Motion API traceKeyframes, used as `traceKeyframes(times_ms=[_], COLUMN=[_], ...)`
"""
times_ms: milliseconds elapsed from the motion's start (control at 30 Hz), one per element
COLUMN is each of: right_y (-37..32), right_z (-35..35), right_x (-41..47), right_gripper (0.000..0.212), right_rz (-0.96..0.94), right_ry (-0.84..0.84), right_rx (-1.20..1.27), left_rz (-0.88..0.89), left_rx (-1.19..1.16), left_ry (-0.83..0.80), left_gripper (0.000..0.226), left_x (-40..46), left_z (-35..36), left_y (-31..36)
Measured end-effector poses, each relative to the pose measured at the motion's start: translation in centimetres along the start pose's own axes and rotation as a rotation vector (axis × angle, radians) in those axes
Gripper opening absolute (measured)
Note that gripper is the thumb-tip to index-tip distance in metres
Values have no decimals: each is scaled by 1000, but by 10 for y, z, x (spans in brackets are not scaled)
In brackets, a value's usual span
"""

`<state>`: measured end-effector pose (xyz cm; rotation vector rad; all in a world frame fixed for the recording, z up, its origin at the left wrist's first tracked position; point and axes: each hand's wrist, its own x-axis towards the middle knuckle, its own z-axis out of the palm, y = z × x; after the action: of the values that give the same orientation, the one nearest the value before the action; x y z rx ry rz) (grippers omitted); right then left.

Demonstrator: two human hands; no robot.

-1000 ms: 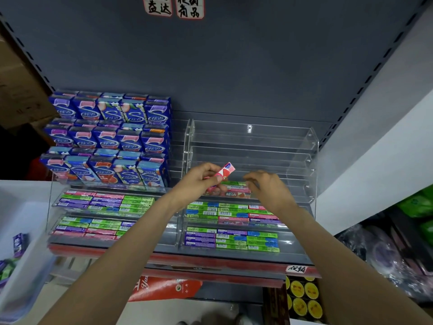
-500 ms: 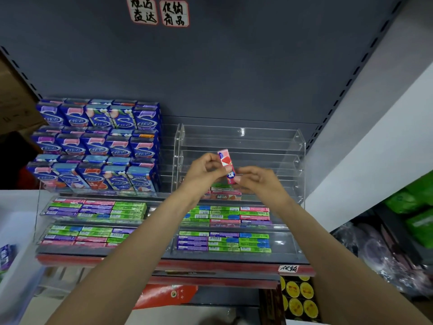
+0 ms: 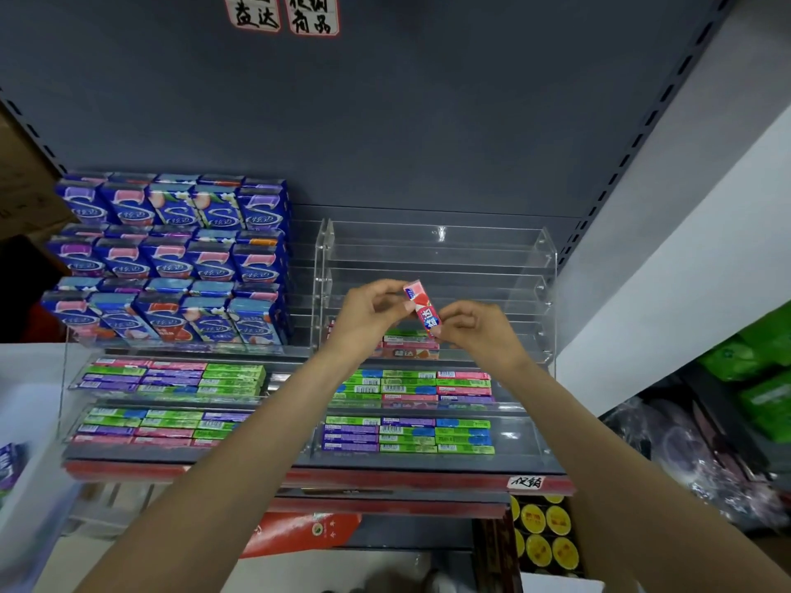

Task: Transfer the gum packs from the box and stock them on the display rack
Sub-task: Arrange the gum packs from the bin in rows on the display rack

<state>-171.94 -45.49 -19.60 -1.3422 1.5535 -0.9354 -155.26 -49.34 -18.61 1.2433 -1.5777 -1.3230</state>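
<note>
Against a dark shelf wall, a clear rack (image 3: 436, 267) is flanked by blue cartons (image 3: 171, 258). A pink gum pack (image 3: 421, 308) is pinched by the left hand (image 3: 364, 318) and the right hand (image 3: 479, 331) before the rack's bare upper tiers.

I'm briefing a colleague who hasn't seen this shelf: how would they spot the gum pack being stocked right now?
Find the clear acrylic rack on the right of the grey shelf. In front of it, the left hand and right hand pinch one red-and-pink pack. It alone is off the tiers, tilted in mid-air.
</note>
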Motion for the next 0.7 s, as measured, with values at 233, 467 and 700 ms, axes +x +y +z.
traceKeyframes(times_ms=[233,467,700], right_y=[-8,-1,20], right_z=[-1,-11,8], right_x=[4,0,2], right_gripper=[37,22,10], right_rz=[-162,-143,-163], right_ry=[36,210,255], right_rx=[-57,-211,-375], left_rz=[172,308,341], left_rx=[283,1066,1158], left_ry=[-42,-200,-290], left_gripper=[28,34,38], left_x=[3,-7,-8], left_z=[5,-25,-32], left_y=[0,-30,-32])
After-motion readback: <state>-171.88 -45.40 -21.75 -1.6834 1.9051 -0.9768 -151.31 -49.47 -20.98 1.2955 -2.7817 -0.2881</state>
